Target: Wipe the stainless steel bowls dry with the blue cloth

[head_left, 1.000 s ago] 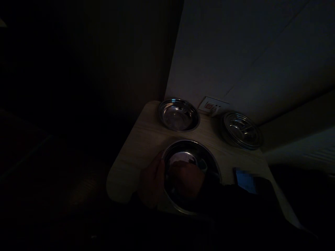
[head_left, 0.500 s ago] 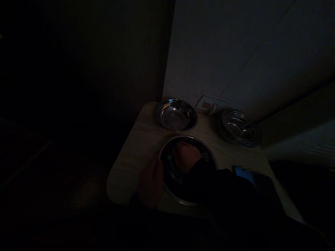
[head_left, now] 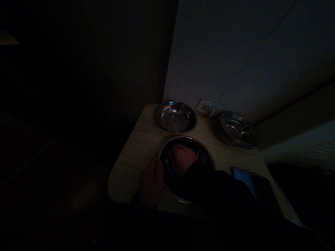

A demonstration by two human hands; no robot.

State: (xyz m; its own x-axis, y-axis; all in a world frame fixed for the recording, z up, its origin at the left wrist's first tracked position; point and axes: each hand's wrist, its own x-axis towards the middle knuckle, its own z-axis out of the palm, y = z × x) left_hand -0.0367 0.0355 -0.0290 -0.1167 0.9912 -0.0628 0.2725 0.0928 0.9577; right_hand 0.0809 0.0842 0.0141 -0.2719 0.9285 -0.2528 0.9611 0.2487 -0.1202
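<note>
A large round metal bowl (head_left: 174,184) with a bright rim and a dark inside stands near the front of the small table. My left hand (head_left: 151,183) is closed on the bowl's left rim, thumb and fingers around the edge. My right hand (head_left: 183,158) reaches down inside the bowl with its fingers curled and bunched. What those fingers grip, if anything, is lost in the dark. Some faint shiny or bluish shapes show in the bowl around the right hand, too dim to name.
Behind the bowl sits a shiny steel basin (head_left: 174,120). A stack of steel bowls (head_left: 238,130) is at the back right, below a wall socket (head_left: 209,107). A phone (head_left: 244,179) with a lit screen lies to the right on the pale wooden table (head_left: 128,164).
My right hand has shifted slightly left and down within the bowl. My left hand keeps its place on the rim. The camera view has moved a little.
</note>
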